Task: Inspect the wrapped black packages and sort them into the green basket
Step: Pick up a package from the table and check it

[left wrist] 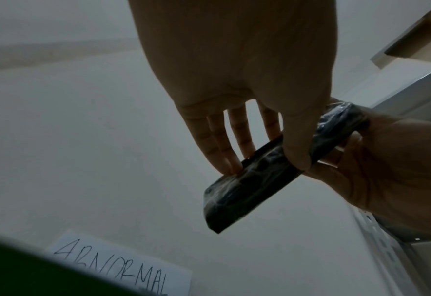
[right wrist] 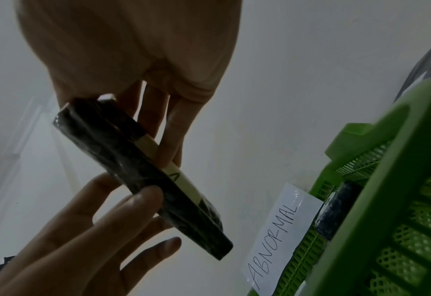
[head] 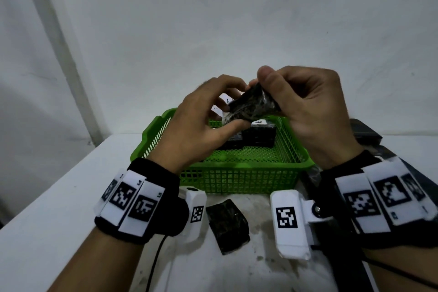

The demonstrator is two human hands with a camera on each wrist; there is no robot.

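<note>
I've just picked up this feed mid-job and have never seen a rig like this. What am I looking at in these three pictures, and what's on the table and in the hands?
No machine here: a person works bare-handed, wearing one camera on the head and one on each wrist. The head view looks down at the left hand and right hand; the black wristbands carry square markers. The other two views look along each hand from its wrist. Both hands grip one wrapped black package, raised above the green basket. The basket stands on the white table and already holds black packages. A loose package lies on the table in front of the basket. A paper sign reading ABNORMAL sits next to the basket.
</note>
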